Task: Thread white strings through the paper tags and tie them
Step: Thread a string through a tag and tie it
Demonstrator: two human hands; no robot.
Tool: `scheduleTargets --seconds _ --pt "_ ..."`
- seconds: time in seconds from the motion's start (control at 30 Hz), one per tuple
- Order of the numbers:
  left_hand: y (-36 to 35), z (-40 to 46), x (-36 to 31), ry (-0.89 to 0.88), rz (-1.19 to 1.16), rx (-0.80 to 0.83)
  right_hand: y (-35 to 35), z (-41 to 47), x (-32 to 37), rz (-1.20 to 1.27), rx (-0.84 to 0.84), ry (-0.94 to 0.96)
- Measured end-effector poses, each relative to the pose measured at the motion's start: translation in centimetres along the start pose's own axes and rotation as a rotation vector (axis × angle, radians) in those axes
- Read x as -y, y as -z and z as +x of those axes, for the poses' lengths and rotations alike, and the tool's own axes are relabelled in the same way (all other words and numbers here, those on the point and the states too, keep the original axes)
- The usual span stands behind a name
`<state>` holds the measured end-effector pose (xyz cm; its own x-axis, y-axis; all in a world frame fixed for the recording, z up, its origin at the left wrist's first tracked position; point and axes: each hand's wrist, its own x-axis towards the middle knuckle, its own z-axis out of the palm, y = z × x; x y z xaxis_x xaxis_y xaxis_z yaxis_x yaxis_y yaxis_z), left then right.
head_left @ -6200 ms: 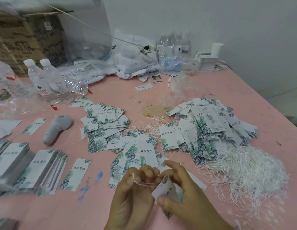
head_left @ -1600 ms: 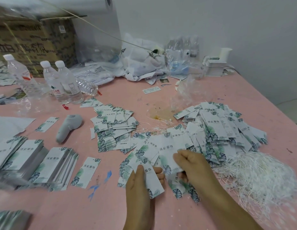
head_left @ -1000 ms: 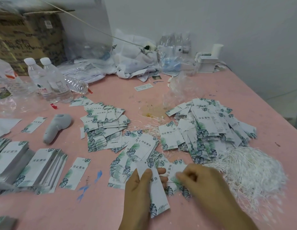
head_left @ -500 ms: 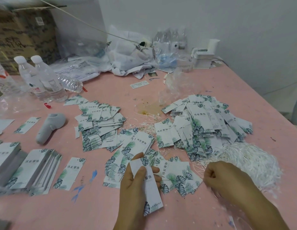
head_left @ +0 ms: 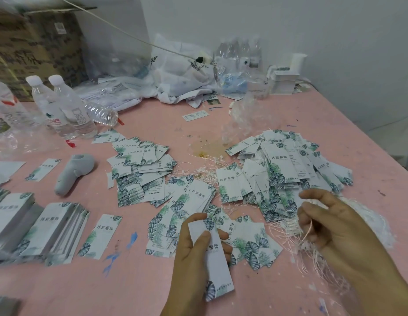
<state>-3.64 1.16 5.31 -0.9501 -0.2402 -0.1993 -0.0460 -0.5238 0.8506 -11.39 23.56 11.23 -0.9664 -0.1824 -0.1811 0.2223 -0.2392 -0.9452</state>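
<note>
My left hand point(head_left: 194, 258) grips a white paper tag point(head_left: 215, 263) with a leaf print, thumb pressed on its face. My right hand point(head_left: 335, 233) hovers over the edge of a heap of white strings point(head_left: 367, 222) and pinches a few strands point(head_left: 309, 229) that trail down to the table. Loose tags lie in piles ahead: one in the middle point(head_left: 141, 169), one on the right point(head_left: 287, 165), and a spread just beyond my left hand point(head_left: 251, 242). Some tags near the centre carry strings.
Stacks of tags point(head_left: 45, 226) sit at the left on the pink table point(head_left: 130, 288). A grey handheld tool point(head_left: 73, 172) lies near water bottles point(head_left: 68, 108). Plastic bags, more bottles and a cardboard box point(head_left: 32, 44) line the back wall.
My right hand moved from the tag spread to the string heap and lifted a few strands off it. My left hand kept its tag, drawing it slightly nearer.
</note>
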Motion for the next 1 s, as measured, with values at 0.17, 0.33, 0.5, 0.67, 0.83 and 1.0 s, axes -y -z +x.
scheduleTargets --seconds 0.17,0.33,0.5,0.67,0.83,1.0 --pt "-0.5 -0.2 0.0 0.099 -0.105 0.08 -4.2 -1.0 -3.0 0.005 0.186 -0.036" --pt "-0.6 -0.3 -0.6 0.178 -0.095 0.158 -6.7 -1.4 -5.2 0.108 0.211 -0.081" --pt "-0.6 -0.3 -0.4 0.14 -0.067 0.174 -6.8 -1.3 -5.6 0.167 0.227 -0.124" --pt "-0.4 -0.4 -0.2 0.083 -0.115 0.117 -7.0 -1.3 -5.7 0.064 0.311 -0.146" --pt "0.2 0.3 -0.1 0.034 -0.13 -0.015 -7.1 -1.4 -5.9 0.009 0.345 -0.188" --pt "0.4 0.5 0.1 -0.001 -0.126 -0.068 -7.1 -1.4 -6.1 0.022 0.367 -0.215"
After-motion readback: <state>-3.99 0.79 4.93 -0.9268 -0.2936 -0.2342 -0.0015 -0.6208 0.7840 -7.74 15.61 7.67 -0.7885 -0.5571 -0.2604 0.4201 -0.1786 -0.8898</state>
